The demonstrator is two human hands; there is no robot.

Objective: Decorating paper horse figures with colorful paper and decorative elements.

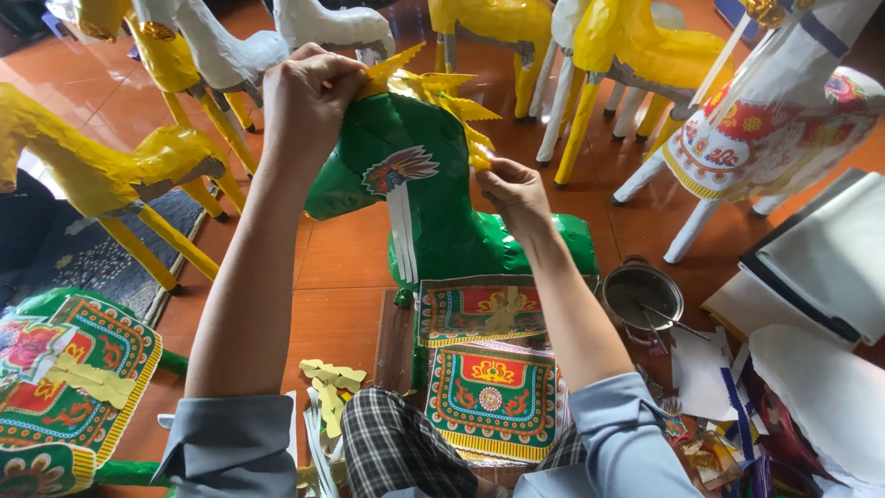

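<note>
The green horse (pixel 442 203) stands on the floor before the knees. Left hand (pixel 309 101) pinches the yellow mane (pixel 442 92) at its head; right hand (pixel 512 189) pinches the mane's lower end. Best to press the fringe flat along the neck, keeping it taut.

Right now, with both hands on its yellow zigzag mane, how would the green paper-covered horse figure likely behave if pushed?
The green paper-covered horse figure is probably light for its size: its skin looks like crinkled glossy paper. It may tip easily, being tall and narrow. The yellow zigzag mane, pinched by the left hand and right hand, looks thin and likely bends or tears.
</note>
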